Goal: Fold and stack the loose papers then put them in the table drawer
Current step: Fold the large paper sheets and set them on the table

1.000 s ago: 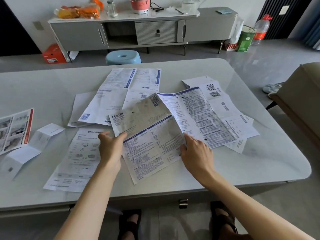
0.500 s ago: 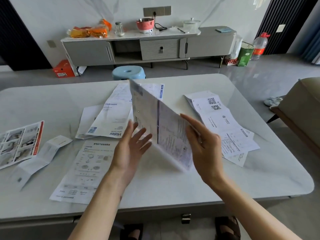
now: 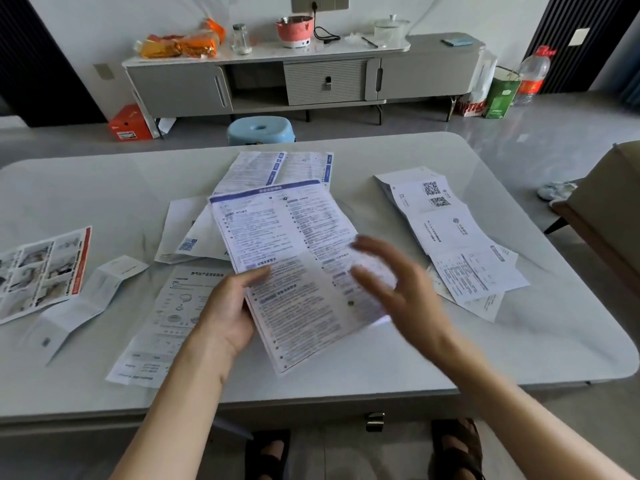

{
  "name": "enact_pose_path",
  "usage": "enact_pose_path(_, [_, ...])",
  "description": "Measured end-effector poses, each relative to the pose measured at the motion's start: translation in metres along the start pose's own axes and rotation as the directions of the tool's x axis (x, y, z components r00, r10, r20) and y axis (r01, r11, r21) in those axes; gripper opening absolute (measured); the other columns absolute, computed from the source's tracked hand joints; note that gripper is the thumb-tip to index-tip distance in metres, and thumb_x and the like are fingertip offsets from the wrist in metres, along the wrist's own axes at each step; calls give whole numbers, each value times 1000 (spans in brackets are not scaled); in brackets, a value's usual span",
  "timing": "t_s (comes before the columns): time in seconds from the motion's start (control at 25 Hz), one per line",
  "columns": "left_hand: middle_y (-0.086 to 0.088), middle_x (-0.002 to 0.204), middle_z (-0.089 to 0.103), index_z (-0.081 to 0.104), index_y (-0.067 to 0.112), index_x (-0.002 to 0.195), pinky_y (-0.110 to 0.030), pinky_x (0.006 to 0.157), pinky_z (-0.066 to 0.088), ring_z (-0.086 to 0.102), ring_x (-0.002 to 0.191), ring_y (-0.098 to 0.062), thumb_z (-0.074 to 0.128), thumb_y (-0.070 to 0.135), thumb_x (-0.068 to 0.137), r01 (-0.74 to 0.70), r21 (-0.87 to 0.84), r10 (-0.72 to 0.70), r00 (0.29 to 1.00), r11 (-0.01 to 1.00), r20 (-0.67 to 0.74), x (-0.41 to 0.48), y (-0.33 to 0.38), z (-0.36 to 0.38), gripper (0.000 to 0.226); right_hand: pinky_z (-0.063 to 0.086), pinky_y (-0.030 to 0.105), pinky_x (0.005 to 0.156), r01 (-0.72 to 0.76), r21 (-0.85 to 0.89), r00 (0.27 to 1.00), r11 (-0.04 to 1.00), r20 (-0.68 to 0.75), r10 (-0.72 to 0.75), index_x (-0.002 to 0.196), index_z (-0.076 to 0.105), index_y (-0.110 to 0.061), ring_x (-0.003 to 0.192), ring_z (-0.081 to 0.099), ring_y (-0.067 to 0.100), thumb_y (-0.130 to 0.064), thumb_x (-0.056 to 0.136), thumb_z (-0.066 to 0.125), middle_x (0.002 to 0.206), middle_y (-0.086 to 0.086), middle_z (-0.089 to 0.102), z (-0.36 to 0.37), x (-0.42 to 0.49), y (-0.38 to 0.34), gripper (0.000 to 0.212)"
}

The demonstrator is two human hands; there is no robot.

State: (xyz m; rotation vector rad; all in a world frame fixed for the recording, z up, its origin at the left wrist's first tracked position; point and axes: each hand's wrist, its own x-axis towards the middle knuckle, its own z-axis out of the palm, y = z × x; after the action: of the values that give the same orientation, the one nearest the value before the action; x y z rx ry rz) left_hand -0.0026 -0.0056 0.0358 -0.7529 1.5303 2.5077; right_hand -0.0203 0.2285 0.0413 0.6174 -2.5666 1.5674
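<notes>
Grey cabinet (image 3: 180,86) against far wall. On top, left to right: orange bags (image 3: 183,45), jar (image 3: 241,39), pink pot (image 3: 295,31) with black cord (image 3: 327,33), glass pot (image 3: 391,29), blue item (image 3: 459,40) at right end. Orange box (image 3: 130,123) on floor by its left end; green bag (image 3: 501,93) and red-capped bottle (image 3: 533,76) by right end. Blue stool (image 3: 260,130) in front of cabinet. Armchair (image 3: 609,209) at right edge, pale shoes (image 3: 556,189) near it.

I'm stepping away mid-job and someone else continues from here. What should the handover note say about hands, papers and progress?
Left hand grips the blue-headed white printed sheet, apparently folded once, by its near-left edge. Right hand open, blurred, over its right side. Other loose papers lie unstacked on the white table: QR-code sheets right, diagram sheet and red-edged photo flyer left. To do: fold the rest, stack, stow in the table drawer.
</notes>
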Motion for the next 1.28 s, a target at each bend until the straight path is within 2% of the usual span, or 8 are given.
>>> enact_pose_path(0.04, [-15, 100, 75, 69, 7, 108, -37, 73, 57, 73, 81, -27, 57, 9, 89, 27, 5, -27, 999, 1000, 22, -3, 1, -2, 23, 39, 23, 100, -159, 23, 982, 987, -101, 160, 133, 58, -25, 120, 52, 1, -45, 88, 63, 135, -19, 53, -8, 6, 8, 49])
enact_pose_path(0.12, [-16, 99, 75, 70, 5, 107, -38, 71, 59, 74, 81, -28, 58, 14, 89, 83, 25, -84, 994, 996, 76, -8, 1, -4, 23, 44, 30, 99, -456, 285, 883, 843, 29, 468, 137, 53, -18, 116, 59, 15, -39, 88, 65, 134, -6, 58, -19, 14, 27, 55])
enact_pose_path(0.28, [-19, 107, 73, 69, 3, 112, -40, 73, 61, 73, 88, -31, 61, 16, 86, 126, 94, -138, 981, 988, 133, -7, -6, -9, 30, 52, 46, 98, -660, 532, 741, 531, 343, 578, 116, 67, -2, 106, 68, 38, -17, 93, 61, 112, 20, 72, -17, 11, 44, 28])
enact_pose_path(0.56, [-17, 102, 74, 68, 3, 110, -33, 67, 61, 74, 78, -23, 68, 0, 76, 34, 225, -37, 999, 974, 8, 13, -16, -21, 34, 58, 24, 61, -657, 453, 743, 602, 256, 618, 109, 69, 2, 78, 72, 24, -6, 91, 62, 105, 20, 73, -19, 14, 52, 21])
enact_pose_path(0.84, [-13, 95, 74, 66, 5, 110, -32, 69, 58, 70, 78, -22, 55, -6, 85, 36, 197, -41, 999, 980, 19, 19, -15, -27, 29, 60, 30, 76, -622, 468, 776, 628, 256, 577, 109, 69, -3, 84, 70, 25, 1, 92, 54, 99, 16, 73, -28, 16, 58, 22])
enact_pose_path(1.04, [-9, 81, 73, 69, 9, 97, -28, 59, 54, 67, 65, -23, 47, 30, 91, 89, 70, -98, 986, 994, 136, 16, -6, -26, 30, 53, 28, 65, -527, 519, 840, 673, 196, 506, 83, 72, -10, 75, 62, 25, 5, 92, 51, 87, 13, 68, -30, 14, 51, 28])
enact_pose_path(1.16, [-8, 87, 76, 74, 13, 97, -33, 74, 54, 69, 79, -24, 81, 45, 64, 54, 332, -111, 981, 942, 156, 12, -10, -25, 46, 51, 30, 64, -526, 485, 844, 698, 199, 498, 79, 77, -20, 71, 58, 27, -1, 95, 50, 85, 16, 68, -28, 13, 46, 36])
enact_pose_path(1.28, [-9, 85, 77, 75, 9, 92, -24, 62, 58, 72, 70, -16, 96, 39, 32, 30, 448, -117, 979, 894, 168, 12, -15, -22, 71, 55, 30, 65, -529, 490, 842, 693, 199, 502, 107, 73, -25, 72, 67, 21, -16, 98, 53, 89, 11, 74, -27, 14, 42, 24])
